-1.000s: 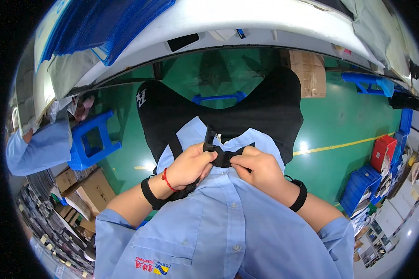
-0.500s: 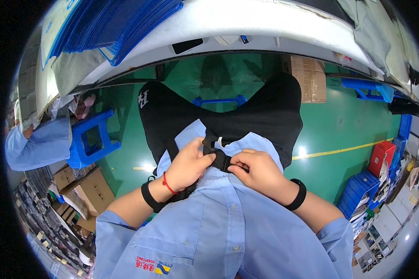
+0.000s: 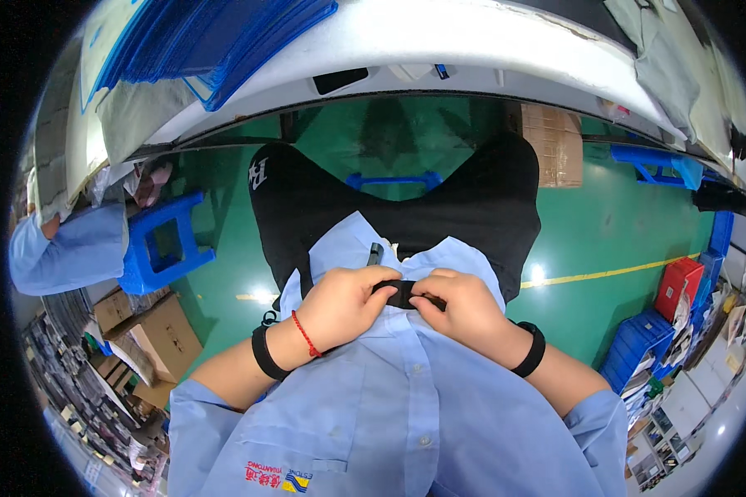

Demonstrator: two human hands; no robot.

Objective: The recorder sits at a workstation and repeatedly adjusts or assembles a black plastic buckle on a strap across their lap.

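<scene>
In front of my waist, a short black strap is stretched level between my two hands. My left hand pinches its left end between thumb and fingers, with a red cord and a black band on the wrist. The other end is gripped by my right hand, which also wears a black band. Above my left fingers a dark strap-like end sticks up; what it joins is hidden. The open lower flaps of my light blue shirt spread to either side over my black trousers.
A white worktable runs across the front, with blue sheets and a phone on it. A blue stool, and a person's blue sleeve, are at left. Cardboard boxes and blue crates flank me.
My left hand has turned and shifted slightly down. The strap, earlier slanting down to the right, now lies level between both hands. The right hand has barely moved.
</scene>
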